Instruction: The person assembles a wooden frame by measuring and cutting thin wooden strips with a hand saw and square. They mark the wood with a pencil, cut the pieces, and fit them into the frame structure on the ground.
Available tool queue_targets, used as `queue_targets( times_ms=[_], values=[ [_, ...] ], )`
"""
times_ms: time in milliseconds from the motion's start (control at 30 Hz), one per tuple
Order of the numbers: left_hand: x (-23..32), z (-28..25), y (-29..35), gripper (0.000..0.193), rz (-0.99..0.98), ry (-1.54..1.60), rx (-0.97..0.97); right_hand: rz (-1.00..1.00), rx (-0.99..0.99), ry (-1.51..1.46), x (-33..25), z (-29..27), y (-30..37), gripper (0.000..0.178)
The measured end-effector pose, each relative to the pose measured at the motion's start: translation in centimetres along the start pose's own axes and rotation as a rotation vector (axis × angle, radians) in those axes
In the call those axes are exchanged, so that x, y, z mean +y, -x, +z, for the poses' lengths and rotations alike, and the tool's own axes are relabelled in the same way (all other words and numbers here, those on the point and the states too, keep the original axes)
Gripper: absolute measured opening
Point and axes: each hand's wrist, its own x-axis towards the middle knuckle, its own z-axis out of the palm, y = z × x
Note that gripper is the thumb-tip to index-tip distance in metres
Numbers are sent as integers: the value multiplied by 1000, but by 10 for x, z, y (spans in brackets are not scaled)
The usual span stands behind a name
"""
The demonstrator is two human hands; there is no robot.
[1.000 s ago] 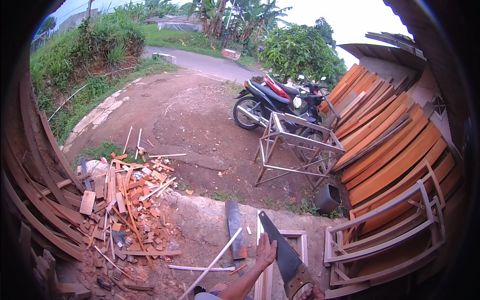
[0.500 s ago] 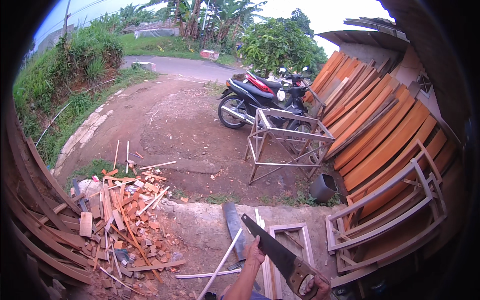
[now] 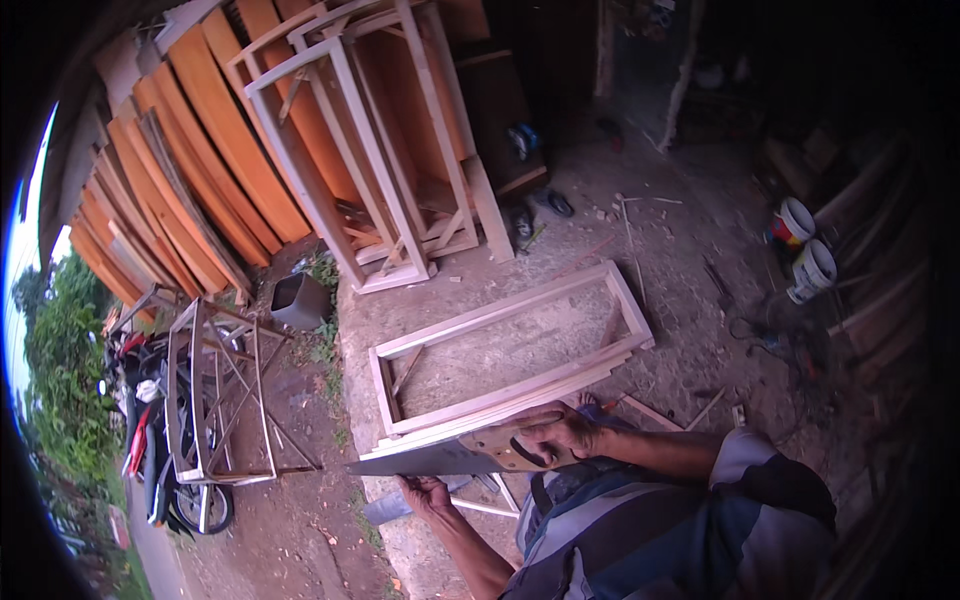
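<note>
A handsaw with a dark blade and a brown handle lies across the front of me, its toothless or toothed edges too blurred to tell apart. My right hand is closed round its handle. Near the blade's narrow tip, on the left, my left hand has its fingers curled against the lower edge. Just beyond the saw, a rectangular wooden frame with corner braces lies flat on the concrete. Pale wooden strips run along its near side, partly hidden by the saw.
Upright wooden frames lean against orange boards at the far left. A metal stand, motorcycles and a grey bin are at left. Two paint buckets stand at right. Cables and tools lie on the floor.
The view has swung far to the right, bringing in the dark workshop and buckets. The woodscrap pile has left view. The handsaw stays in my hands, now pointing left across me.
</note>
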Motion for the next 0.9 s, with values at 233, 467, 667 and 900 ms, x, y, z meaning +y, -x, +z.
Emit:
queue_targets(
  times_ms=[233, 467, 667, 900],
  values=[
    [-115, 88, -29, 34, -439, -328, -139, -231, 204, -236, -10, -60, 32, 46],
    [-295, 141, -70, 34, -614, -581, -356, -505, 414, -301, -57, -160, 68, 45],
    [-444, 168, -56, 32, -740, -746, -419, -658, 538, -417, -92, -232, 125, 43],
    [-620, 173, -13, 26, -1057, -773, -465, -810, 810, -473, -107, -286, 208, 48]
  ],
)
